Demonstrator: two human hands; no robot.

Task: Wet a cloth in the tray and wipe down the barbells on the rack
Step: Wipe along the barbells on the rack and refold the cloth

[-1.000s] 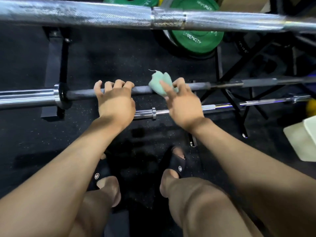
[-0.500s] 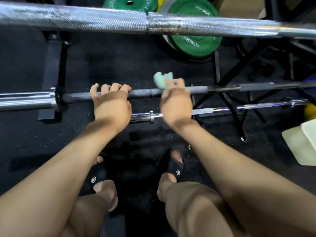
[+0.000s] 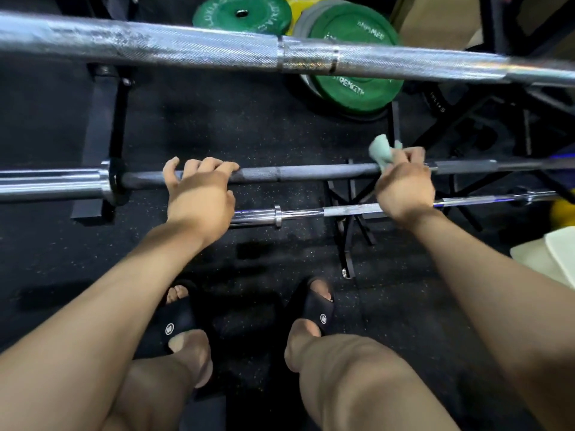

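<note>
Cloth (image 3: 382,151) clenched in right hand (image 3: 404,188) on dark barbell (image 3: 308,172); left hand (image 3: 199,194) fingers curl over it; green plate (image 3: 354,88) reads "STRENGTH".

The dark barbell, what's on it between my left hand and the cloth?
Nothing: in the head view, the dark barbell is bare shaft between the left hand and the cloth held by the right hand.

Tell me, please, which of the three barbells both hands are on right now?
The middle dark grey barbell: the left hand grips it and the right hand holds the green cloth on it. The others are bright chrome.
</note>
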